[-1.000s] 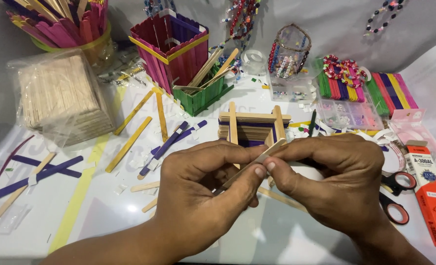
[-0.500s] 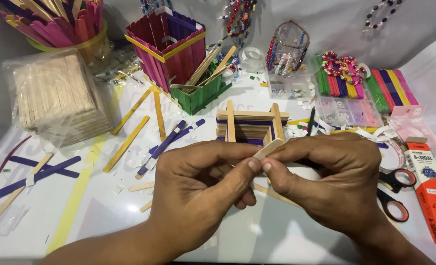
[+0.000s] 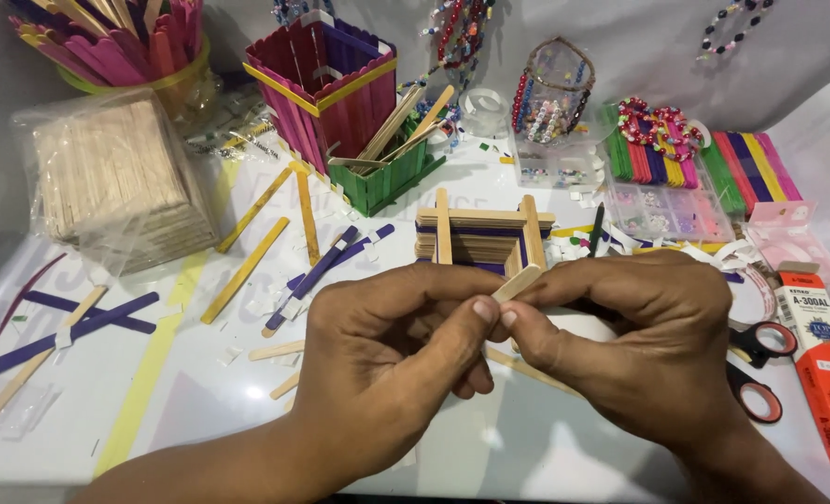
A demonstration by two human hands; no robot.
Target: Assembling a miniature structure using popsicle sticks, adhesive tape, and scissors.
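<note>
My left hand [image 3: 387, 359] and my right hand [image 3: 634, 341] meet at the middle of the white table [image 3: 490, 448]. Both pinch one plain wooden craft stick [image 3: 518, 283], whose rounded end pokes up between the fingertips. Just behind the hands stands a small square frame of stacked craft sticks [image 3: 480, 235], plain wood with purple layers. The rest of the held stick is hidden by my fingers.
A bagged stack of plain sticks [image 3: 116, 182] lies at the left. Loose yellow and purple sticks [image 3: 247, 266] are scattered nearby. A pink stick box [image 3: 317, 89] and a green box [image 3: 387, 173] stand behind. Scissors [image 3: 760, 359] and a red cutter pack [image 3: 821, 359] lie at the right, with bead boxes [image 3: 658, 205] behind.
Both hands have shifted slightly while working the stick at their fingertips; the stick's tip now points up and right. Nothing else on the table has moved.
</note>
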